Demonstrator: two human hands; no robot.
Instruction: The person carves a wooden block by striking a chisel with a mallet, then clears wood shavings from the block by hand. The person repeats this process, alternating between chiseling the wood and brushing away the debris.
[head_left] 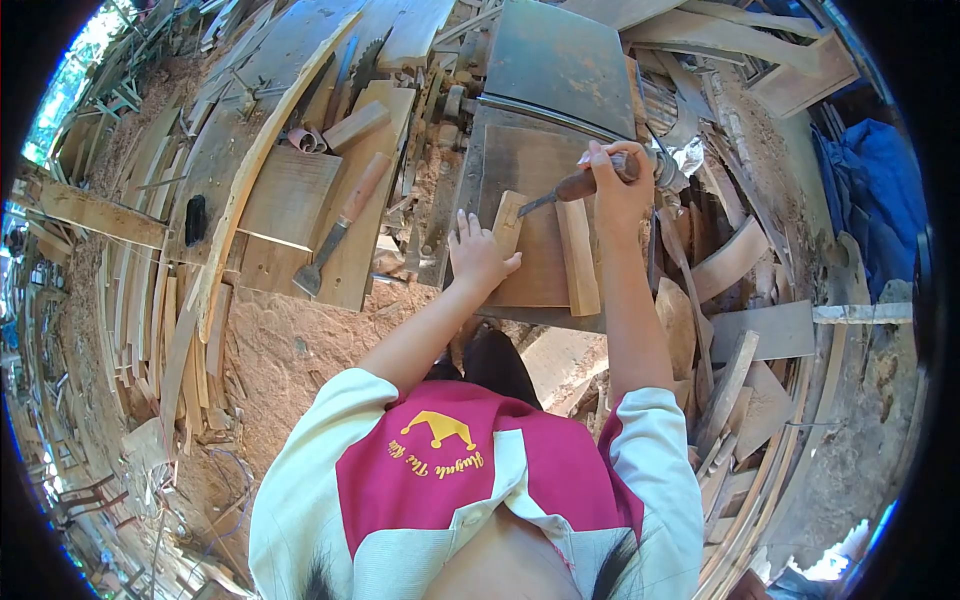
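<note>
The left hand (478,255) lies open, pressing a pale narrow wood block (507,224), while the right hand (620,185) grips a brown-handled chisel (570,190).

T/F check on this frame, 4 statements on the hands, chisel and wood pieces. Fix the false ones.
1. The right hand grips a wooden-handled chisel. True.
2. The left hand is lifted clear of the wood. False: it presses flat on a small wooden block.
3. The chisel blade points at the block. True.
4. A second chisel lies under the right hand. False: it lies on a plank off to the side of the left hand, untouched.
</note>
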